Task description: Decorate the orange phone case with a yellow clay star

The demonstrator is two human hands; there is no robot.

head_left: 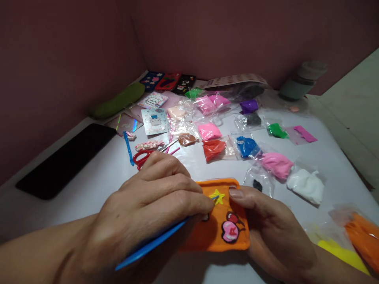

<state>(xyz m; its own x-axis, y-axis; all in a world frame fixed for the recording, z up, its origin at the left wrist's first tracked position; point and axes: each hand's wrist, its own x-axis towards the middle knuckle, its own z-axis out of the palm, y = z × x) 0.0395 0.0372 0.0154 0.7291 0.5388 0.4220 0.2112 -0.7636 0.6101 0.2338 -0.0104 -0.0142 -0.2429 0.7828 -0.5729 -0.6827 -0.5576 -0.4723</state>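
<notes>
My left hand (154, 201) is closed around a slim blue tool (154, 244). The thin tip of the tool touches a yellow star (217, 197) on an orange clay-covered panel (216, 244). Below the star, the panel bears a pink and red shape with a dark outline (230, 230). My right hand (275, 225) grips the panel's right edge, thumb on top and the other fingers mostly hidden underneath. The left part of the panel is covered by my left hand.
Bags of coloured clay, among them red (213, 150), blue (247, 146), white (306, 185) and orange (363, 236), spread over the white table (103, 173). Red-handled scissors (143, 157) lie beyond my left hand. A black phone-like slab (68, 157) is at the left, a bottle (302, 83) at the back right.
</notes>
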